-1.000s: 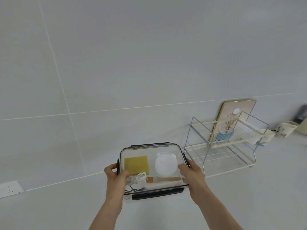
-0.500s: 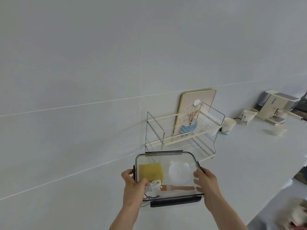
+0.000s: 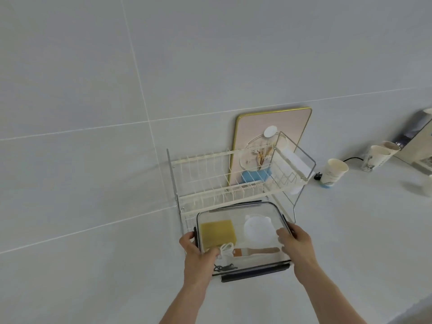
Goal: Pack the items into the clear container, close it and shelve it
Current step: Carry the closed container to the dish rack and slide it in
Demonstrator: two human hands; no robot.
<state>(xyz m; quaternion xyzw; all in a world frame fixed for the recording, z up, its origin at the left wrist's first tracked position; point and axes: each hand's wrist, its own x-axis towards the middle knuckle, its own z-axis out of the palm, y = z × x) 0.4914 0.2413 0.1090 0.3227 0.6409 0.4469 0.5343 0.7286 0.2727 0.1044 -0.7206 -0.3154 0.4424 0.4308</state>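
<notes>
Change since earlier: clear container (image 3: 243, 239) is now seen carried up against the front of the wire rack (image 3: 224, 183), which was off to the right of the hands a second ago.
Left hand (image 3: 198, 256): clenched on the container's left edge, thumb laid over the lid near the sponge.
Right hand (image 3: 297, 244): clamped on the container's right edge, fingers over the side latch.
Container: closed, held between both hands, its far edge at the rack's lower tier; whether it rests there cannot be told.
Contents: yellow sponge (image 3: 218, 232) by the left hand, white round lid (image 3: 259, 229) by the right hand, wooden-handled brush (image 3: 257, 250) and white cord (image 3: 226, 250) between the hands.
Beyond the rack: pink board (image 3: 289, 127) leaned on the wall.
Further right of the right hand: paper cup (image 3: 333, 173) on the counter (image 3: 362, 230).
</notes>
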